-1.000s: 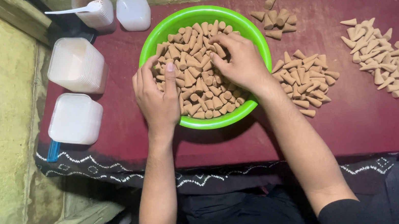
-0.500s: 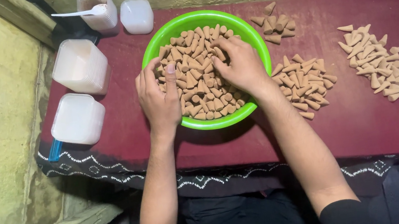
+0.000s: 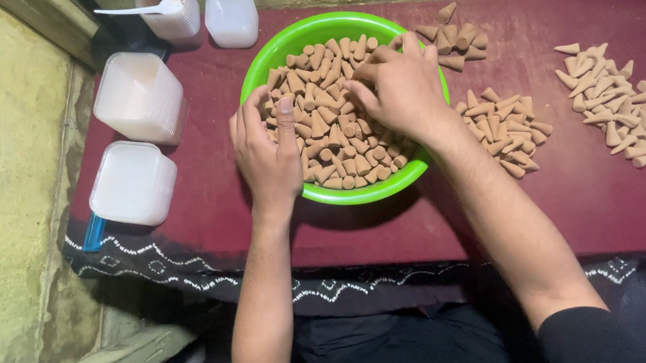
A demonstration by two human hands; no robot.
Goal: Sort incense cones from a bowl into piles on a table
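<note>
Green bowl [image 3: 296, 43] — both hands inside, palms down: left hand [image 3: 269, 151] loosely spread, right hand [image 3: 402, 88] curled over clay cones [image 3: 329, 135], its hold unclear; cone tips point every way.

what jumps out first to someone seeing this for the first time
A bright green bowl heaped with small tan cones sits mid-table, with the left hand on its near-left rim and the right hand in the cones. Loose cone piles lie to its right on the maroon cloth; white plastic tubs stand left.

Glossy green plastic bowl [image 3: 258, 69] of matt, clay-like cones [image 3: 333, 134] on dull maroon cloth [image 3: 592, 204].
</note>
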